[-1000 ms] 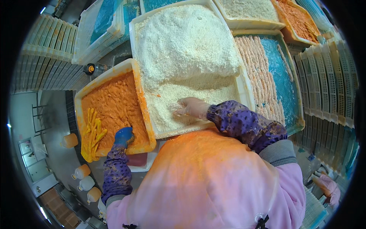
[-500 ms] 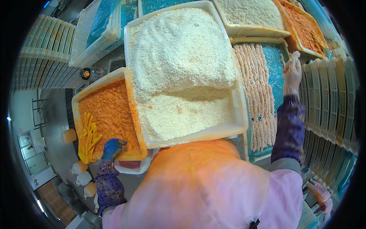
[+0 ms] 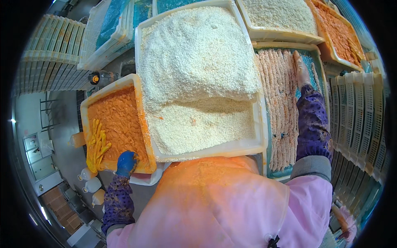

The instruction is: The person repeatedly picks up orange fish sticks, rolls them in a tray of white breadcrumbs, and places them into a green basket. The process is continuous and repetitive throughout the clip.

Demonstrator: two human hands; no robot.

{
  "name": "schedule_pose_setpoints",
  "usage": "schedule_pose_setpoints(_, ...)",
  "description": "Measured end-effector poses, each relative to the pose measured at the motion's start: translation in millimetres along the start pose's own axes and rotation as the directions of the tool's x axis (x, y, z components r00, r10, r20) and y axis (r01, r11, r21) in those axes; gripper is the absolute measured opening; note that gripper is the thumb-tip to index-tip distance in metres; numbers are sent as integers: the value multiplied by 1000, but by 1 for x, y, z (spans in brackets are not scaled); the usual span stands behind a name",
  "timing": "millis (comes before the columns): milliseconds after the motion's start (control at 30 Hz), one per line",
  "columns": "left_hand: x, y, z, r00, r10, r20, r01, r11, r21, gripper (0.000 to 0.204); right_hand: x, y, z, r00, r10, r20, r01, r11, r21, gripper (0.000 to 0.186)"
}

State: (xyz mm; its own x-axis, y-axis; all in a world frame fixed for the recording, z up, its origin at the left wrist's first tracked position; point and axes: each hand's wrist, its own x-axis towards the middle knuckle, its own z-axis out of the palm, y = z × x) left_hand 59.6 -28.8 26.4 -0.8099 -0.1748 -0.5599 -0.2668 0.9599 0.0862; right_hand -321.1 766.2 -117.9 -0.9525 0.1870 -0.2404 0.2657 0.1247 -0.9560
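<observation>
My left hand (image 3: 127,164), in a blue glove, has its fingers curled into orange meat mixture (image 3: 115,115) at the near edge of its white tray; what they grip is hidden. Yellow gloves (image 3: 97,146) lie beside it. The large centre tray (image 3: 258,124) holds white crumbs (image 3: 194,49). My right hand (image 3: 301,68), in a thin clear glove, lies with straight fingers along the last row of crumb-coated strips (image 3: 277,103) on the blue-lined tray (image 3: 306,58).
Stacked perforated trays flank both sides (image 3: 355,120) (image 3: 49,41). More tubs of crumbs (image 3: 277,12) and orange mixture (image 3: 337,29) sit at the back. Jugs (image 3: 92,185) stand on the floor at left. Another person (image 3: 345,221) is at the lower right.
My right hand moved from the crumbs rightward and up to the blue-lined tray, then down onto the strips, its fingers straightening. My left hand shifted slightly down and left.
</observation>
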Motion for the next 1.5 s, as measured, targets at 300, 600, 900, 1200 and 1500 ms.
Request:
schedule_pose_setpoints(300, 27, -36, 5, 986, -164, -29, 43, 418, -907, 16, -144, -48, -7, 977, 93, -190, -121, 982, -142, 57)
schedule_pose_setpoints(600, -18, 47, -120, 949, -101, -298, -249, 338, -908, 24, -290, -152, 139, 930, -121, 347, 119, 992, 27, 44)
schedule_pose_setpoints(900, 15, 202, -137, 899, 416, -137, -320, 411, -854, 18, -282, -98, 243, 806, -78, 586, 511, 590, -625, 45)
schedule_pose_setpoints(1200, 57, 178, -73, 611, 401, -682, -578, 815, -38, 12, -273, -91, 240, 870, 149, 471, 252, 685, -684, 28)
schedule_pose_setpoints(1500, 32, 52, -10, 948, 240, 207, -224, 969, -100, 28, -300, -105, 298, 624, -165, 764, 667, 621, -410, 32)
